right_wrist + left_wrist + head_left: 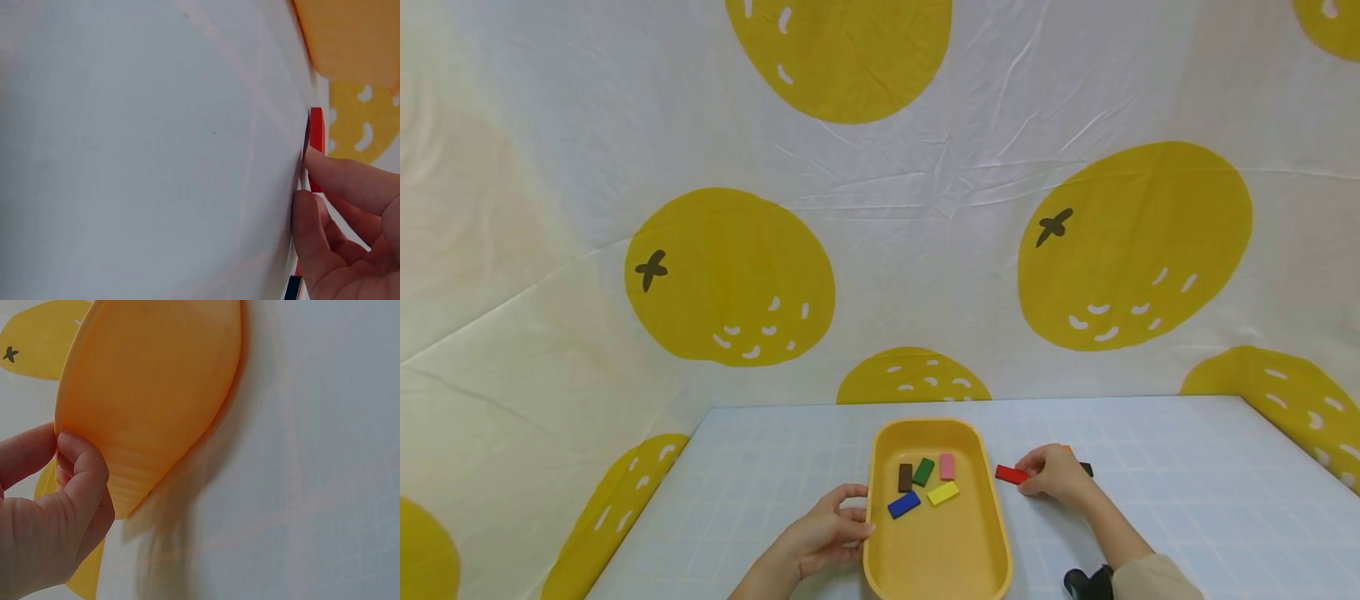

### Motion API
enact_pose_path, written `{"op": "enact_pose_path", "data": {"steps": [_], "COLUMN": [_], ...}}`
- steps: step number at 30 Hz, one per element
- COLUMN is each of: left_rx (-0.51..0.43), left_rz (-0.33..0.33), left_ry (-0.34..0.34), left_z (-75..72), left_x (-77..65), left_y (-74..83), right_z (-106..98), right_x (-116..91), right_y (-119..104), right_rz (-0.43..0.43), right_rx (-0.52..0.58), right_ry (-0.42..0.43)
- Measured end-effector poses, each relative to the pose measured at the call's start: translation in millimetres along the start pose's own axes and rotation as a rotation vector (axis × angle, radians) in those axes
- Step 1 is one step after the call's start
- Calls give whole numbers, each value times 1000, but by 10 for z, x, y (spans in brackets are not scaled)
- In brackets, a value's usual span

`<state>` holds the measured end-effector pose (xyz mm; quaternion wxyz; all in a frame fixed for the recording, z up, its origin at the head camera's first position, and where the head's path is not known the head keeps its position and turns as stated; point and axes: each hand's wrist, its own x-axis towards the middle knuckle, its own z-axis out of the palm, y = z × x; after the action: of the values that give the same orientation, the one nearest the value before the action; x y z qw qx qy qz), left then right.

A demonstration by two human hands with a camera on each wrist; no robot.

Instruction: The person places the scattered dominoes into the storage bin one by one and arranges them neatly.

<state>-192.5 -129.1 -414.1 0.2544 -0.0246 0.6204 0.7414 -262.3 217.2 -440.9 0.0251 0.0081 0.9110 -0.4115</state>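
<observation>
My left hand [831,529] grips the left rim of a yellow tray [936,558]; in the left wrist view the thumb and fingers pinch the edge of the tray [156,381]. To the right of the tray, my right hand [1056,475] pinches the right end of a red block [1009,474], which lies at table level. In the right wrist view the fingers partly cover the red block [317,128]. Inside the tray are a brown block [906,477], a green block [923,472], a pink block [947,467], a yellow block [943,493] and a blue block [903,504].
A black block [1086,469] and an orange piece [1066,448] show partly behind my right hand. A black object [1088,583] is by the right sleeve. The table [1165,467] has a pale checked cover; a fruit-patterned cloth [925,292] hangs behind.
</observation>
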Motion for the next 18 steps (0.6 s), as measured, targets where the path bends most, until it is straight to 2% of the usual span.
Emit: {"op": "enact_pose_path", "data": {"steps": [8, 18], "left_rx": [-2, 2], "left_rz": [3, 3], "left_ry": [-2, -5], "left_z": [-6, 12], "left_x": [-1, -3], "left_y": [-4, 18], "right_z": [-91, -205], "right_x": [-55, 18], "right_y": [-54, -129], "right_rz": [51, 86], "right_rx": [103, 228], "right_ry": [-30, -68]}}
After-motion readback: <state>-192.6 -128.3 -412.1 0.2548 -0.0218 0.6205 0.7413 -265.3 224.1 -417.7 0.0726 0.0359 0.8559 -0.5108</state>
